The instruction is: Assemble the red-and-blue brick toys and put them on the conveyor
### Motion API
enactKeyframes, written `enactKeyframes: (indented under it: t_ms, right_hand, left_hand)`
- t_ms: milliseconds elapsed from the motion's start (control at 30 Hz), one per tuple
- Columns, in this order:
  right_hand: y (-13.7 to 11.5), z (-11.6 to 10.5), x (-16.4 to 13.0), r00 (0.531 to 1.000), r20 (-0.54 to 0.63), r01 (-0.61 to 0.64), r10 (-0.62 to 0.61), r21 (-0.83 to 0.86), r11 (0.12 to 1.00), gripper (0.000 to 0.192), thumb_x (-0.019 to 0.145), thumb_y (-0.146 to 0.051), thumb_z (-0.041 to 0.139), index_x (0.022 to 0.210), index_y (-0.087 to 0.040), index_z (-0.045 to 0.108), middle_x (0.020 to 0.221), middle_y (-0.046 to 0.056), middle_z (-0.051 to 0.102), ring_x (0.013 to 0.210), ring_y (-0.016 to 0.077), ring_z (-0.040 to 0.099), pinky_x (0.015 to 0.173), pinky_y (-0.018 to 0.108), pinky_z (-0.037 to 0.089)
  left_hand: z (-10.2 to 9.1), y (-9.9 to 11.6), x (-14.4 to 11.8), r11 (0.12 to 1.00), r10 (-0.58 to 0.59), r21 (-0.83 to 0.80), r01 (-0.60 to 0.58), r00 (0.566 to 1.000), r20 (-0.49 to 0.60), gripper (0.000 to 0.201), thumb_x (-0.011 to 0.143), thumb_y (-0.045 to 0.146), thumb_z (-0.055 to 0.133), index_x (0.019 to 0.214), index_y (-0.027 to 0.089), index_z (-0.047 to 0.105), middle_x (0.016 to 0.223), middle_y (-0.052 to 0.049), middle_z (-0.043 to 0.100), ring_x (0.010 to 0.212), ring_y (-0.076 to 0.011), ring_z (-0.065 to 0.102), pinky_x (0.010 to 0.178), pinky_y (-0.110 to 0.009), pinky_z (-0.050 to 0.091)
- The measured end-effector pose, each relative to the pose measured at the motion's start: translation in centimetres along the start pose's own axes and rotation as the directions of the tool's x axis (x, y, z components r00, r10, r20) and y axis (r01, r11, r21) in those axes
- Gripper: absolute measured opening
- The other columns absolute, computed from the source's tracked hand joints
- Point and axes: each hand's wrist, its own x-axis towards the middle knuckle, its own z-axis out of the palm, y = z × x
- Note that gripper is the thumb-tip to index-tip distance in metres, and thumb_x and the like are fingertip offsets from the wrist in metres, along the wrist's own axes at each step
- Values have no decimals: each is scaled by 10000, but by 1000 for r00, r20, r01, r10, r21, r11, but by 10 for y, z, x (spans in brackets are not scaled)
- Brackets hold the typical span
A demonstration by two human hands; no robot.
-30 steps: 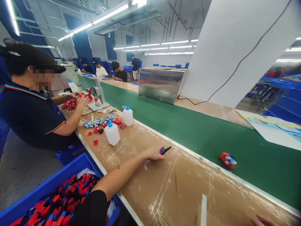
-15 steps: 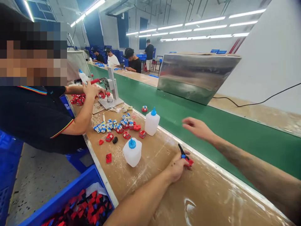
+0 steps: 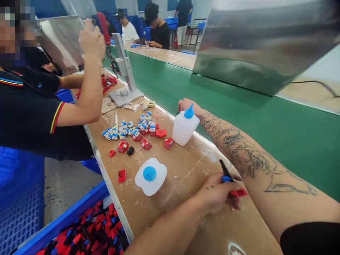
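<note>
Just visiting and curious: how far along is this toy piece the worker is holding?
Done: small red and blue pieces lie put together on the bench. In hand: the left hand grips a red, blue and black part, while the right hand reaches behind a glue bottle. Left: a bin of loose parts sits beside the bench.

White bottle [image 3: 184,128], blue cap; green conveyor belt [image 3: 239,117]; red-and-blue parts fill a blue crate [image 3: 61,221]; brown bench [image 3: 180,170].
</note>
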Motion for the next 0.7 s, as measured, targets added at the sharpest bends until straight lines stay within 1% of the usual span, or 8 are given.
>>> enactKeyframes:
  t_ms: [67, 133, 233, 367, 467, 567, 633, 700]
  right_hand:
    - [8, -28, -50, 994, -98, -51, 56, 51, 997, 431, 768, -179, 702, 1187, -97, 638, 1101, 147, 660, 953, 255, 629, 877, 366, 487]
    - [12, -64, -127, 974, -192, -66, 119, 261, 963, 524, 732, -249, 747, 1222, -118, 615, 1050, 99, 679, 887, 223, 626, 855, 363, 501]
    - [-6, -116, -279, 953, -203, -41, 226, 651, 758, 535, 707, -335, 793, 1177, -150, 618, 987, 62, 688, 824, 193, 628, 798, 353, 524]
    - [-62, -157, -483, 895, -210, -73, 392, 800, 596, 437, 717, -278, 826, 1093, -182, 625, 973, 59, 685, 825, 176, 631, 772, 331, 529]
    - [-90, -166, -597, 832, -249, -89, 496, 822, 562, 434, 708, -238, 836, 1072, -199, 602, 1036, 65, 676, 880, 181, 633, 782, 326, 525]
    - [-90, -152, -678, 735, -269, -120, 623, 852, 510, 444, 679, -233, 846, 1055, -201, 611, 968, 34, 657, 848, 175, 630, 755, 311, 520]
    - [-80, -131, -718, 601, -264, -76, 755, 921, 382, 463, 681, -267, 827, 1086, -208, 611, 859, -1, 628, 743, 156, 620, 679, 292, 514]
    - [-71, -105, -746, 458, -184, 85, 870, 983, 163, 474, 702, -329, 781, 1122, -218, 592, 767, -28, 590, 634, 139, 591, 562, 261, 474]
  left_hand:
    - [2, 3, -4, 999, 48, 0, -48, 998, 34, 542, 483, 227, 788, 994, 154, 622, 759, 5, 656, 465, -111, 606, 438, -222, 492]
    - [5, 5, -8, 994, 97, 37, -99, 993, 61, 589, 481, 180, 834, 1037, 149, 643, 829, 1, 657, 578, -115, 650, 590, -263, 569]
    - [11, 5, -17, 974, 143, 155, -162, 981, 127, 578, 557, 216, 882, 1089, 149, 666, 875, -25, 669, 680, -130, 674, 718, -300, 580]
    - [11, 5, -24, 881, 171, 407, -241, 964, 202, 650, 637, 246, 874, 1234, 179, 626, 968, -65, 700, 795, -180, 702, 745, -302, 575]
    - [11, 9, -20, 781, 237, 527, -337, 939, 249, 735, 620, 254, 889, 1289, 175, 595, 936, -54, 718, 848, -161, 689, 761, -235, 552]
    - [20, 3, -19, 715, 273, 617, -329, 944, 187, 796, 594, 367, 897, 1300, 164, 591, 916, -49, 731, 798, -154, 685, 749, -235, 556]
    - [34, -14, -29, 681, 300, 661, -316, 943, 143, 789, 563, 422, 899, 1257, 166, 626, 901, -40, 729, 752, -150, 672, 717, -238, 558]
    - [55, -44, -50, 624, 303, 718, -308, 942, 141, 737, 523, 429, 908, 1174, 170, 681, 914, -54, 733, 780, -180, 678, 701, -253, 560]
